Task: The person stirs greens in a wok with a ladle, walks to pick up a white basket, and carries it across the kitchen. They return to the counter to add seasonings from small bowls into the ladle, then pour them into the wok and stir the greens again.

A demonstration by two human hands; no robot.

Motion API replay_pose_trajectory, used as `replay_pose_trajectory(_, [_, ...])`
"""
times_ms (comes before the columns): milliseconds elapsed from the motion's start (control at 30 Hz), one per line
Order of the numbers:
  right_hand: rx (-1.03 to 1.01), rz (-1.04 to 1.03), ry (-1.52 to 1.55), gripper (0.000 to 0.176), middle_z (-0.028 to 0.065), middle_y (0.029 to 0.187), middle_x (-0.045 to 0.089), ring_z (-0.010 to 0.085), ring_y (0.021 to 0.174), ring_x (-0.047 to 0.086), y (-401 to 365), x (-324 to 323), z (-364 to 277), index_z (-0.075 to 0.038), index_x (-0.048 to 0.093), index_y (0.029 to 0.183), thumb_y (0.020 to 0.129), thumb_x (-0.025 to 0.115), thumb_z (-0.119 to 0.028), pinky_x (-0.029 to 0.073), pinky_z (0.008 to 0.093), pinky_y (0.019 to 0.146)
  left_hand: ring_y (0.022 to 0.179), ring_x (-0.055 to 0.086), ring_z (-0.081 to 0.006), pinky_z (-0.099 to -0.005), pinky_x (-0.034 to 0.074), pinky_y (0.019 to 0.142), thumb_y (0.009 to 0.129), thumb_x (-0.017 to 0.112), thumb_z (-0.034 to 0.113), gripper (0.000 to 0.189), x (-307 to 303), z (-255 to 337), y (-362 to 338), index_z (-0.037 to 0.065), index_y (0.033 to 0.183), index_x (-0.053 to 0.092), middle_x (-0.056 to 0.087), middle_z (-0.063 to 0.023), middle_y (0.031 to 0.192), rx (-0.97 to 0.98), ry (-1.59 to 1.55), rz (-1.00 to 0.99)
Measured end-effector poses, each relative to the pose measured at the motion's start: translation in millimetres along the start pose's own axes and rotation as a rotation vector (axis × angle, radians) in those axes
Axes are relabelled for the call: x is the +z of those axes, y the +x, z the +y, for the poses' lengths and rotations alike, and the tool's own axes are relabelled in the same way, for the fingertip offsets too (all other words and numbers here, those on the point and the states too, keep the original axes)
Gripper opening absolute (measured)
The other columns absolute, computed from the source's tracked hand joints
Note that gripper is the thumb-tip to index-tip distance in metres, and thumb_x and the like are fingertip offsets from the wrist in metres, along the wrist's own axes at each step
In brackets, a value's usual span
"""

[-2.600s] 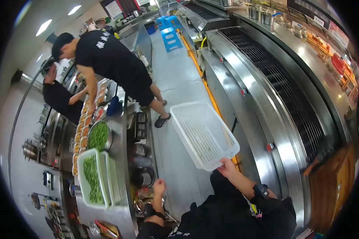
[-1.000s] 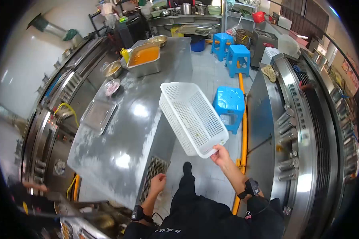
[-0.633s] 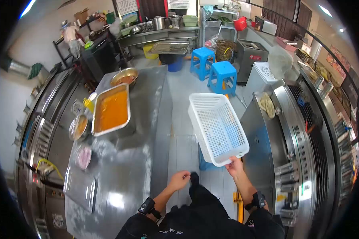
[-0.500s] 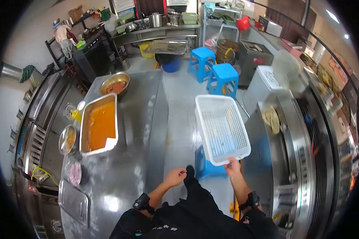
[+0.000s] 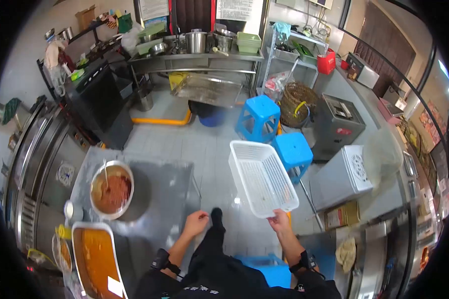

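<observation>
The white basket (image 5: 262, 180) is held out over the floor to the right of the steel table (image 5: 167, 187), apart from it. The right hand (image 5: 280, 222) has its fingers closed on the rim at the basket's near short end, gripping that edge and nothing else that shows. The left hand (image 5: 196, 223), nearer the table's right edge, is curled loosely with its fingertips drawn in; nothing can be seen in it.

The basket looks like thin perforated plastic: probably light, fairly stiff with a little flex along the walls, and not fragile. Held by one end, it would likely let its far end dip or swing, so the rim is the sound place to take hold, at the middle of a short end or at both ends for a steadier carry. Wet plastic might slip a little.

Its open side faces up. The long axis runs forward from the right hand and slightly left, toward the table's side, so the far short end lies closer to the table's line than the near one. A blue stool (image 5: 294, 149) is just beside the basket, on the side away from the table.
</observation>
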State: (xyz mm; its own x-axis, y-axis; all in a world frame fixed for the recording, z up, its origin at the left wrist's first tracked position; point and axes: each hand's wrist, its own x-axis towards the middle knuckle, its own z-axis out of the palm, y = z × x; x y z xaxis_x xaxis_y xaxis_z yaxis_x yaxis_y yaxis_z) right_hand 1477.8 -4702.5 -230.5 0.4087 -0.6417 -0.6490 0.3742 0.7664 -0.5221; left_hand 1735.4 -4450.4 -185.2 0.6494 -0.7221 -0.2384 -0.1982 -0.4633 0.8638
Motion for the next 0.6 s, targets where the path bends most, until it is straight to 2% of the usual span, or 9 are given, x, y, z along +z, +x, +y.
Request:
replay_pose_trajectory(33, [-0.025,-0.039,0.041,0.055,0.0115,0.121,0.055,0.0309,0.102,0.058,32,14,-5,-0.011,0.043,0.127,0.072,0.047,0.000,0.050,0.0489,0.086,0.071,0.060,-0.0132,-0.0278,0.048,0.067,0.080,0.062,0.017,0.020,3,8,36,0.004,0.095,0.065,0.065,-0.0060,0.079,0.096,0.023,0.013])
replay_pose_trajectory(133, [-0.125,-0.029,0.010,0.050,0.0122,0.116,0.056,0.0302,0.103,0.057,90,88,-44,-0.007,0.044,0.124,0.075,0.044,0.004,0.052,0.0443,0.083,0.075,0.061,-0.0156,-0.0274,0.048,0.069,0.080,0.062,0.018,0.021,19,10,162,0.005,0.096,0.065,0.066,-0.0070,0.082,0.151,-0.046,-0.013])
replay_pose_trajectory(233, [-0.071,0.228,-0.046,0.052,0.0134,0.120,0.054,0.0302,0.107,0.056,165,144,-88,-0.006,0.042,0.127,0.076,0.041,0.005,0.051,0.0447,0.087,0.083,0.064,-0.0210,-0.0320,0.050,0.075,0.081,0.060,0.019,0.023,0,87,241,0.005,0.100,0.063,0.066,-0.0103,0.089,0.058,-0.049,-0.097])
replay_pose_trajectory(333, [-0.114,0.037,0.006,0.051,0.0150,0.123,0.052,0.0302,0.109,0.055,222,223,-135,-0.006,0.041,0.128,0.078,0.041,0.004,0.050,0.0450,0.089,0.085,0.064,-0.0209,-0.0306,0.050,0.075,0.080,0.061,0.014,0.024,-12,116,315,0.003,0.102,0.062,0.066,-0.0112,0.092,0.118,-0.127,-0.113])
replay_pose_trajectory(433, [-0.107,0.081,0.053,0.047,0.0174,0.118,0.055,0.0314,0.106,0.057,314,302,-174,-0.003,0.043,0.125,0.078,0.042,0.000,0.053,0.0440,0.083,0.084,0.064,-0.0208,-0.0293,0.050,0.074,0.080,0.062,0.012,0.023,-22,105,386,0.001,0.100,0.061,0.066,-0.0114,0.093,0.176,-0.179,-0.062])
replay_pose_trajectory(500, [-0.171,-0.069,0.061,0.047,0.0161,0.122,0.052,0.0310,0.105,0.057,400,351,-199,-0.003,0.041,0.127,0.080,0.042,0.001,0.052,0.0454,0.085,0.084,0.064,-0.0187,-0.0280,0.050,0.073,0.080,0.062,0.009,0.022,-37,93,426,0.000,0.099,0.062,0.066,-0.0112,0.092,0.073,-0.113,0.004])
replay_pose_trajectory(567, [-0.136,-0.076,-0.076,0.043,0.0172,0.120,0.053,0.0323,0.101,0.058,498,396,-237,0.000,0.043,0.124,0.081,0.042,-0.002,0.055,0.0445,0.079,0.079,0.063,-0.0159,-0.0273,0.050,0.071,0.080,0.063,0.008,0.020,-34,42,471,0.000,0.098,0.062,0.066,-0.0099,0.088,-0.054,-0.295,0.124])
replay_pose_trajectory(600, [-0.160,-0.053,-0.048,0.040,0.0174,0.116,0.055,0.0323,0.096,0.060,541,428,-258,0.000,0.044,0.122,0.081,0.043,-0.002,0.056,0.0434,0.073,0.075,0.063,-0.0148,-0.0267,0.050,0.069,0.079,0.063,0.008,0.018,-40,35,493,0.000,0.096,0.062,0.066,-0.0090,0.084,-0.107,-0.333,0.187])
